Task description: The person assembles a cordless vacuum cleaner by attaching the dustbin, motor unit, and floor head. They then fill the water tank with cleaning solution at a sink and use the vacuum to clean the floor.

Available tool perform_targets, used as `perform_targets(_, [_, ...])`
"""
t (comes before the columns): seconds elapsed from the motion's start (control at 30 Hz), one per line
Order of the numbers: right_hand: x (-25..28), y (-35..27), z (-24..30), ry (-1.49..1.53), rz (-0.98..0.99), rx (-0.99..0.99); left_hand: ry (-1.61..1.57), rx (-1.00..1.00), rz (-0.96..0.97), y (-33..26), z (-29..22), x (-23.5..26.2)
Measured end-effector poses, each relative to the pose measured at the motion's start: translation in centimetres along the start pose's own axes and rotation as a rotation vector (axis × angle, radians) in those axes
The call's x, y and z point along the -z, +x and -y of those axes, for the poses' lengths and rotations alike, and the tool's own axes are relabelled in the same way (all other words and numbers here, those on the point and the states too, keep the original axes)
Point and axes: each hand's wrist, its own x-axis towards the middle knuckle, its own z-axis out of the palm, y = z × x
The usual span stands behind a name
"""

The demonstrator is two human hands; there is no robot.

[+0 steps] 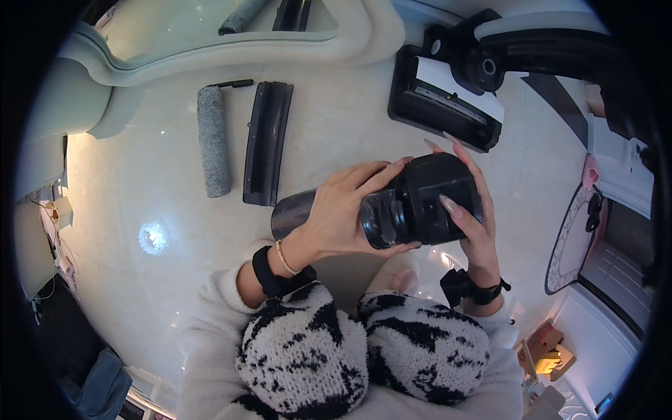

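In front of my knees I hold a dark water tank of a floor washer [385, 218], tilted on its side, with its translucent grey end [290, 213] pointing left. My left hand [339, 210] is wrapped round its middle. At the right end, my right hand [479, 224] grips the black cap [444, 185], thumb on the near face and fingers round the far side. A grey fuzzy roller brush [213, 143] lies on the floor at the far left. Beside it lies a long black roller cover [266, 143], apart from both hands.
The washer's black floor head [448, 101] stands at the far right, its body leaning right. A white-framed mirror [245, 52] rises at the back. A pink-handled bag-like item [570, 238] hangs at the right. Small boxes [549, 353] stand lower right on the glossy pale floor [154, 294].
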Motion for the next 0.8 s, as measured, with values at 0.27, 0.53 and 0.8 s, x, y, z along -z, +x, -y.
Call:
perform_targets(0.27, [-0.9,-0.4,0.7,-0.308,-0.081,-0.022,0.055,0.049,0.011,-0.6,0.1,-1.3])
perform_targets(0.53, [-1.0,-0.7,0.4,-0.46,-0.132,0.058,-0.031,0.028,0.04,0.6,1.0,-2.9])
perform_targets(0.8, [-1.7,-0.4,0.0,-0.738,-0.157,0.119,-0.161,-0.071,-0.029,1.9,3.6,-4.0])
